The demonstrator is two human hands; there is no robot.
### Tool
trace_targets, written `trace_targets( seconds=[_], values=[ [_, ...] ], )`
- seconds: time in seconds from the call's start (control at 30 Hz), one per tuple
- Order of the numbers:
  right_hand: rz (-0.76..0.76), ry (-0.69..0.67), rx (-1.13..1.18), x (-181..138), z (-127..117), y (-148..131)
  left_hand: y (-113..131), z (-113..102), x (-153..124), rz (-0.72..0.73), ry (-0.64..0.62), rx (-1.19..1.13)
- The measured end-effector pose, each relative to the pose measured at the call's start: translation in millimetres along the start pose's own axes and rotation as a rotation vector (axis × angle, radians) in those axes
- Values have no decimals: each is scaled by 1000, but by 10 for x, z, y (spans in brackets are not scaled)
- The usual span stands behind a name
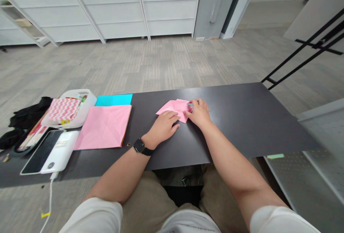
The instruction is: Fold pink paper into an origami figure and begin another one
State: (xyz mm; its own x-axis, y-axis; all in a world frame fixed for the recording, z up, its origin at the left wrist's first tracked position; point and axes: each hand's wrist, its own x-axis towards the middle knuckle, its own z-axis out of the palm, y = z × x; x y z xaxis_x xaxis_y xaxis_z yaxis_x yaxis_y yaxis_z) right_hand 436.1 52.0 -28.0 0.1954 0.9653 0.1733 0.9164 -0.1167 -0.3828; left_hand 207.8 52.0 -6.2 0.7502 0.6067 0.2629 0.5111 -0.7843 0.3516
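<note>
A folded piece of pink paper [177,107] lies on the dark table in front of me, its corners pointing in several directions. My left hand [163,127] rests on the paper's near left side, palm down, fingers stretched out, with a black watch [139,145] at the wrist. On the right, my right hand [199,113] has its thumb and fingers curled around the paper's right part. That part is blurred, and the fingertips partly cover it.
To the left lie a stack of pink sheets [104,127], a blue sheet [114,99], a white basket [90,100], a phone [40,154] and a white power bank [60,152] with a cable [50,197]. The dark table [242,118] ends at a black metal frame [292,59].
</note>
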Motion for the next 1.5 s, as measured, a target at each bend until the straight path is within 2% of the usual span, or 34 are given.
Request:
trace_targets(
  seconds=[0.27,0.57,1.0,1.1,1.17,1.27,1.4,1.5],
  values=[
    [23,-41,-46,-24,51,-4,-7,26,-13,-9,-75,50],
    [174,-111,-66,42,-44,106,-13,18,-13,-35,-103,26],
    [273,-16,-37,141,-68,322,-18,21,-21,-37,-80,16],
    [230,94,13,160,-124,320,-16,40,-29,-31,-70,54],
    [185,112,43,165,-175,297,-9,49,-32,-41,-80,73],
    [53,32,92,138,-225,207,16,46,-34,-66,-95,85],
    [-187,-75,136,37,-175,4,56,25,-31,-99,-88,78],
    [-249,-120,108,-28,-106,-117,68,6,-24,-98,-67,44]
  ],
)
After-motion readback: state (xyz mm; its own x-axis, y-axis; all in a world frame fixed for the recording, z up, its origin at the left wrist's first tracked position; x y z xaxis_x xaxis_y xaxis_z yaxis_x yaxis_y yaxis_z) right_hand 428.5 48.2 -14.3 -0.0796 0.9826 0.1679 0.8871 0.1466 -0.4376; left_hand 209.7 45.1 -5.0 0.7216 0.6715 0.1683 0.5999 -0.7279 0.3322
